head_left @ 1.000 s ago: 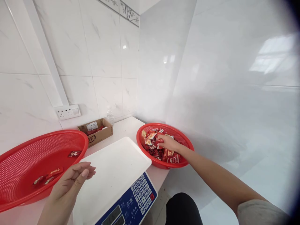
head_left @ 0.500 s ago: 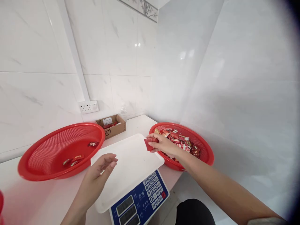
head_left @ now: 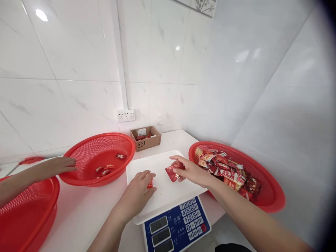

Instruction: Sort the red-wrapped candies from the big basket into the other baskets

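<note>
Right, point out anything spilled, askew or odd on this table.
Nothing looks spilled or damaged. One oddity: the right-hand basket of packets seems to jut past the edge of the table, so it looks precarious.

My 2 hands, left hand [head_left: 138, 190] and right hand [head_left: 193, 171], are bare, with slim fingers narrowing to rounded tips. Behind each grip the wrist is bare and slender, widening smoothly toward the elbow; my left forearm [head_left: 111, 227] and right forearm [head_left: 244, 210] are both uncovered as far as my view reaches. Below and right of my right grip shows a rounded edge of plain black clothing [head_left: 232, 248], cut off by the bottom of my view; which garment it is, I cannot tell.
</note>
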Motion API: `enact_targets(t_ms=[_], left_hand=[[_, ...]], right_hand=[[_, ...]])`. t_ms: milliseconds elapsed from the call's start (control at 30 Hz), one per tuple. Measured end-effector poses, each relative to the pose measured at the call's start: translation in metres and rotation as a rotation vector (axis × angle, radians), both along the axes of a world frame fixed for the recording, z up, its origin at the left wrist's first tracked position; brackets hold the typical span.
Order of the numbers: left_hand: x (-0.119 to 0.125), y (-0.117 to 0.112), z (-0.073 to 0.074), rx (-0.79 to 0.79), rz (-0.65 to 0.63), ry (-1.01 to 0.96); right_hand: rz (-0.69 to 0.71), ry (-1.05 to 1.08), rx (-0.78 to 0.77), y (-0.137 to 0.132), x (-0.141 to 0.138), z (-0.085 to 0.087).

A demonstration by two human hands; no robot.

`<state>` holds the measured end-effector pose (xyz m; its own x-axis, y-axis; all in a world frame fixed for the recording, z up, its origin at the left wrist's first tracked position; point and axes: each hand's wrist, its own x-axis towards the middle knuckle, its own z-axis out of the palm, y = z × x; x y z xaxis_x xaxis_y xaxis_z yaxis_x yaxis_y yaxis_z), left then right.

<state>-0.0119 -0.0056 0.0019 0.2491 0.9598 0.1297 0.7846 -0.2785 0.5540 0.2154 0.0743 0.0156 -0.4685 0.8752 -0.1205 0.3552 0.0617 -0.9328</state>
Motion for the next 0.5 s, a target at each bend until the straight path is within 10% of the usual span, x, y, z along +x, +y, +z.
enact_targets(t_ms=[500], left_hand=[[0.002, 0.006, -0.003, -0.024, 0.048, 0.069]], right_hand=[[0.304, -0.466, 0.532, -0.025, -0.010, -0.007]])
